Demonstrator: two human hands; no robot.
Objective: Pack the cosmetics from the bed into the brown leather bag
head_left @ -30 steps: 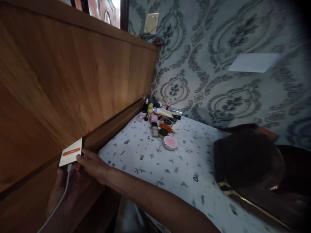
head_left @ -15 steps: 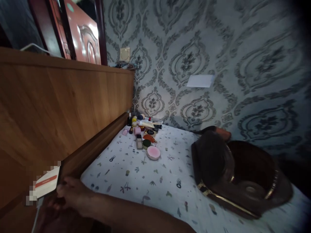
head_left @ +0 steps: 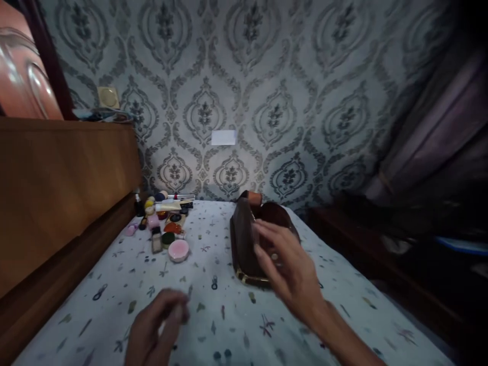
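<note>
A dark brown bag point(head_left: 244, 244) with gold trim stands on the patterned sheet, its top open. My right hand point(head_left: 292, 272) is in front of the bag's opening, fingers stretched out and thumb side toward the bag's raised flap. Whether the fingertips touch the flap I cannot tell. Nothing shows in that hand. My left hand point(head_left: 156, 328) hovers low over the sheet, left of the bag. Its fingers are loosely bent and blurred, with a gap between them and the thumb, and I see nothing held.
Several cosmetics lie at the back left, among them a pink round compact point(head_left: 178, 250), a dark green jar point(head_left: 168, 239) and a small bottle point(head_left: 156, 243). A wooden board point(head_left: 68, 193) borders the bed's left side. Patterned wallpaper point(head_left: 259, 101) is behind; a curtain point(head_left: 430, 132) hangs at right.
My view has swung right. Both hands have left the bed's left edge, where a white card-like thing with an orange stripe lay. My right hand is now at the bag.
</note>
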